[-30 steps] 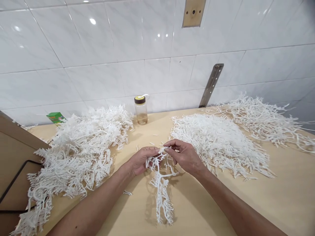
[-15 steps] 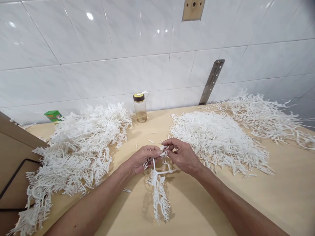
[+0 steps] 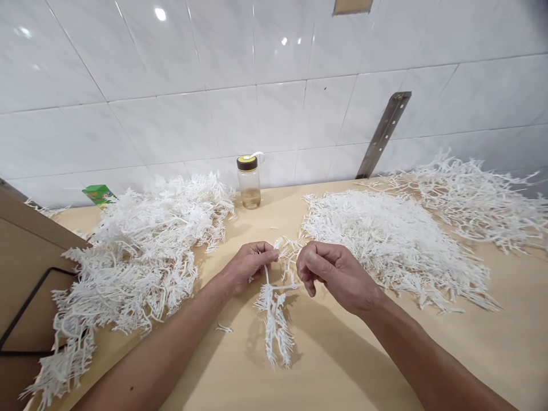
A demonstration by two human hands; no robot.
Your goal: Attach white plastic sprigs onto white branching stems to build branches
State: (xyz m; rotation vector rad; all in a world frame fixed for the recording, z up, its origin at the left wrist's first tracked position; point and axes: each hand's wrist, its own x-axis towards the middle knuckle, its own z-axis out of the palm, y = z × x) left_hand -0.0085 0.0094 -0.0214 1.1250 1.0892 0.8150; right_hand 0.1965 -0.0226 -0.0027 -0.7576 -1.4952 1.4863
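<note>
In the head view, the left hand point(image 3: 252, 265) pinches a white, branching, plastic-looking sprig point(image 3: 269, 311) between thumb and fingers; it hangs above the middle of the pale wood-toned table point(image 3: 342, 377). The right hand point(image 3: 336, 274), apart from the left, is curled just beside the sprig's side branches; whether it grips anything I cannot tell. The work looks partly done: a broad heap of short white tufts point(image 3: 385, 240) and, beyond it, a loose tangle of mostly bare white stems point(image 3: 479, 197) lie at right. Much seems left: the sprig bears tufts, and a large pile of tufted white branches point(image 3: 149, 245) lies at left.
</note>
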